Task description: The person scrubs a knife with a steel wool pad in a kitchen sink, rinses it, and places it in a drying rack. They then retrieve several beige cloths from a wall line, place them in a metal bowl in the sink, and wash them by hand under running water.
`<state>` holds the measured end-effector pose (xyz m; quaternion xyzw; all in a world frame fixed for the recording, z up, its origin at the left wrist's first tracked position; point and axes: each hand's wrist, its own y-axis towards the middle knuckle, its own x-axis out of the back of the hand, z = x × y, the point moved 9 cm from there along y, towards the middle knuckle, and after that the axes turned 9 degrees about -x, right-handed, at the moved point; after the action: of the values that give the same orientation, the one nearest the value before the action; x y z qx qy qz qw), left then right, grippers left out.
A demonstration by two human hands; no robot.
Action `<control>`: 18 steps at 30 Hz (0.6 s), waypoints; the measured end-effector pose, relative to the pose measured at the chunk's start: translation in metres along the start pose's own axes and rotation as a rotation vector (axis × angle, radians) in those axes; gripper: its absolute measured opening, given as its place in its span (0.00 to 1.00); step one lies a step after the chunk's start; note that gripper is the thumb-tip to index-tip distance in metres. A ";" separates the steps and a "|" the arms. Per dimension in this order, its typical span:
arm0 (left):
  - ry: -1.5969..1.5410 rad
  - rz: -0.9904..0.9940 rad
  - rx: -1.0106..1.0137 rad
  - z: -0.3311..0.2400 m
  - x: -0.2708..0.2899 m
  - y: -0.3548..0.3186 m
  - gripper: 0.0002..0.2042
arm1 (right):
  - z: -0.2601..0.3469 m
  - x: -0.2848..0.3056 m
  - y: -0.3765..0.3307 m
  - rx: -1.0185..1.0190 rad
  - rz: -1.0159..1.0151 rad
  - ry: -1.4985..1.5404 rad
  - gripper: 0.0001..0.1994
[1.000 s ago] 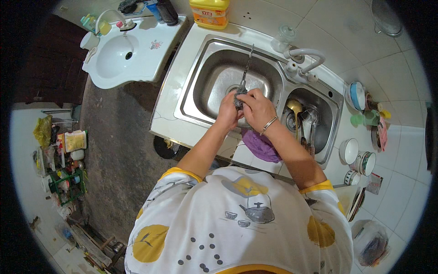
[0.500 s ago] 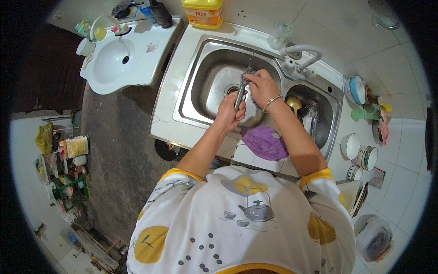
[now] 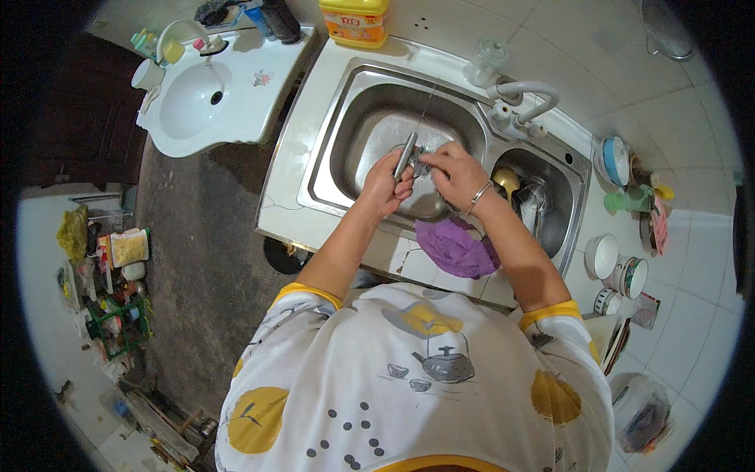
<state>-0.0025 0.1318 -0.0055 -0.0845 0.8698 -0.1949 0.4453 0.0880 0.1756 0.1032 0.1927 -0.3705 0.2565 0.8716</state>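
Over the large steel sink basin (image 3: 358, 157) my left hand (image 3: 384, 186) is closed around a slim silver metal utensil (image 3: 406, 154). One end of it points up and away; my fingers hide the rest, so its exact kind does not show. Just to its right, my right hand (image 3: 458, 179) pinches a grey steel wool scourer (image 3: 423, 163), close against the utensil. A thin stream of water falls behind them. On the counter's near edge, below my hands, lies a crumpled purple cloth (image 3: 458, 248).
A white faucet (image 3: 523, 102) arches beside a glass jar (image 3: 486, 61). The smaller basin (image 3: 554, 224) at right holds a gold-coloured ladle-like item (image 3: 507, 182) and other metalware. Bowls (image 3: 602, 256) line the right counter. A yellow jug (image 3: 354, 22) stands at the back; a white washbasin (image 3: 189, 110) is at left.
The utensil's upper end now stands clear of the scourer, tilted up and away. My right hand and the scourer have shifted slightly nearer, beside my left hand.
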 end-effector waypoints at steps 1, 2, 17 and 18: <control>-0.006 0.029 -0.002 -0.001 -0.006 0.000 0.12 | 0.002 0.010 0.003 -0.003 -0.061 0.017 0.12; -0.026 0.064 0.014 0.000 -0.011 0.002 0.11 | 0.005 0.017 0.006 -0.027 -0.079 0.022 0.12; -0.087 0.056 -0.025 0.002 0.000 0.007 0.18 | 0.008 -0.005 0.014 -0.014 0.007 -0.053 0.11; -0.139 0.086 -0.073 -0.008 -0.010 0.006 0.19 | 0.006 0.008 0.018 -0.076 -0.068 -0.026 0.12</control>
<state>-0.0030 0.1422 0.0036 -0.0764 0.8462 -0.1373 0.5091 0.0791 0.1892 0.1154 0.1755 -0.3843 0.2099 0.8817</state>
